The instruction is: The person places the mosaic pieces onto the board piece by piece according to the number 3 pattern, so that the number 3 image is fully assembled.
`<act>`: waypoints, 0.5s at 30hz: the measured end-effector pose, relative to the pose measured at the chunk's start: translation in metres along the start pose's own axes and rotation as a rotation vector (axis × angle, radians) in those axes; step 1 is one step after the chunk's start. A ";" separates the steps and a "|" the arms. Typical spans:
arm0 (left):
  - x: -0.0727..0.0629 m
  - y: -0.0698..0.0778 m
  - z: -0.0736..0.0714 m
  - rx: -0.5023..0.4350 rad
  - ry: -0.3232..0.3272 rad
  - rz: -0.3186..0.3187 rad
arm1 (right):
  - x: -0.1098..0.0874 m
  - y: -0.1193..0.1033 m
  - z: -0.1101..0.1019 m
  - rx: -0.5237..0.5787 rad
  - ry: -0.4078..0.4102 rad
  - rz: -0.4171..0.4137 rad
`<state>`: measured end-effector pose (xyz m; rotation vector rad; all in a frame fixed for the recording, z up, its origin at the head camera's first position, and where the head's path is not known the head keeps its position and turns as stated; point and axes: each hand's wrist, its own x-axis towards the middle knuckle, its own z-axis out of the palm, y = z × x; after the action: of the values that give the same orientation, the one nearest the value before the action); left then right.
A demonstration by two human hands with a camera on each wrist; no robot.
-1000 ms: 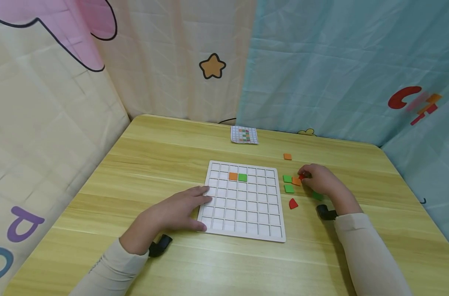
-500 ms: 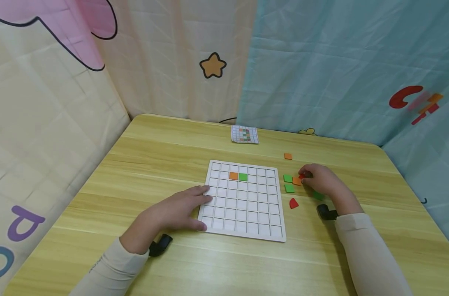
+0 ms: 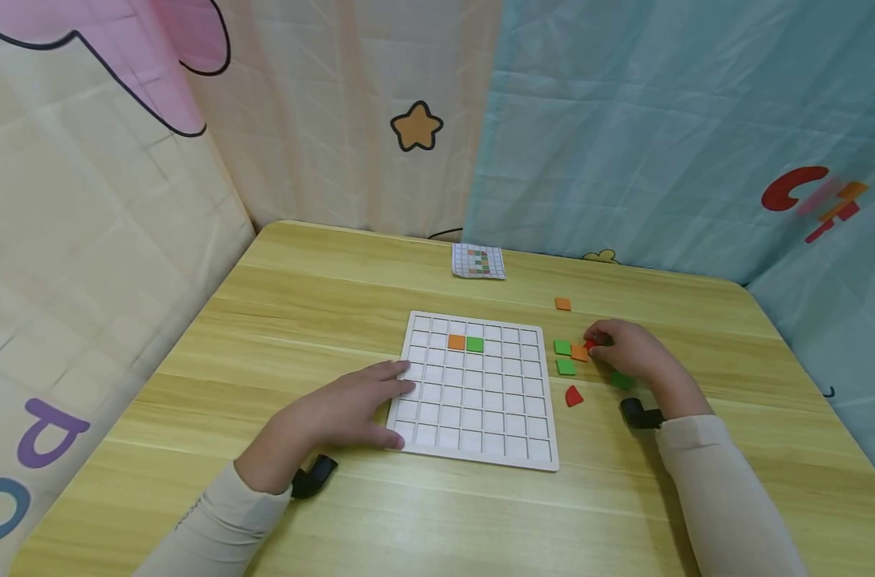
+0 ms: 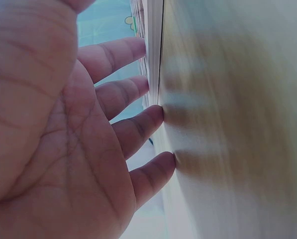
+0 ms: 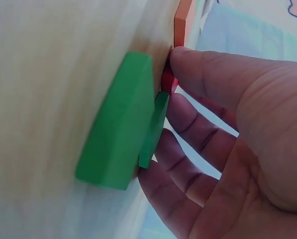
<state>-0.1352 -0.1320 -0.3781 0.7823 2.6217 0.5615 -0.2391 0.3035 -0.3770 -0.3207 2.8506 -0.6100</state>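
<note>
A white grid board lies on the table, with an orange square tile and a green square tile side by side in its cells. My left hand rests at the board's left edge, fingers spread and fairly straight, fingertips over the rim. To the right of the board, my right hand pinches a small red tile between thumb and index finger, low at the table. Under that hand lie two green tiles, a near one and a thinner-looking one by the other fingertips.
Beside the board lie two green squares, an upper one and a lower one, an orange square and a red quarter-circle. Farther back are another orange square and a printed grid card. Curtains hang behind the table.
</note>
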 end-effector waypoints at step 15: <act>0.000 0.000 0.000 0.001 0.000 0.009 | 0.001 0.010 0.002 0.142 -0.039 -0.012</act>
<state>-0.1358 -0.1321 -0.3780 0.7953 2.6199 0.5625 -0.2411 0.3117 -0.3832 -0.3226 2.7515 -0.7951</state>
